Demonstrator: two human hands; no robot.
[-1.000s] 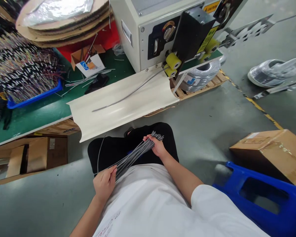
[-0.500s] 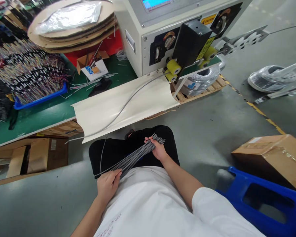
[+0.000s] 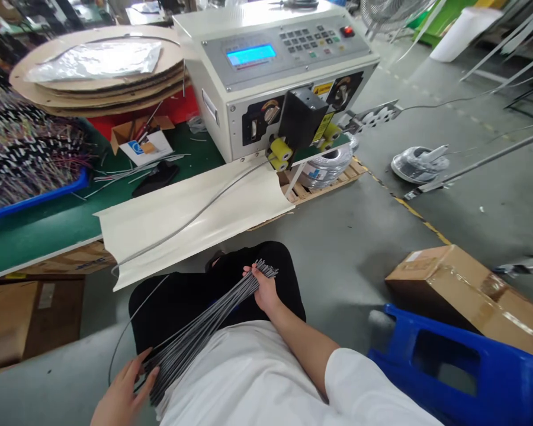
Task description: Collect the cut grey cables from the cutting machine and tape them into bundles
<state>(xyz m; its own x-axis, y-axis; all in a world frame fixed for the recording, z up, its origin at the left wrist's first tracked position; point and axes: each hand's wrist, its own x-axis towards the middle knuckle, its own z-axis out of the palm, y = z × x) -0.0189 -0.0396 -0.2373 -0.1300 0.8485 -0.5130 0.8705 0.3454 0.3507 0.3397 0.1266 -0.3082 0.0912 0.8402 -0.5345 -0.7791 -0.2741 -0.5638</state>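
Note:
A long bundle of cut grey wires lies slantwise across my lap. My right hand is wrapped round its upper right end. At the lower left end, my left hand has its thumb and fingers spread beside the wire tips. One thin wire curves apart from the bundle near my left hand. Another grey wire runs from the yellow rollers of the wire machine down over the cream chute.
The green bench holds a blue tray of wires, cardboard discs and a small open box. A cardboard box and a blue stool are at the right. Wire coils rest on the floor.
My left hand has moved down and left along the bundle, and its fingers have opened. My right hand keeps its grip. The view has tilted up, showing more of the machine.

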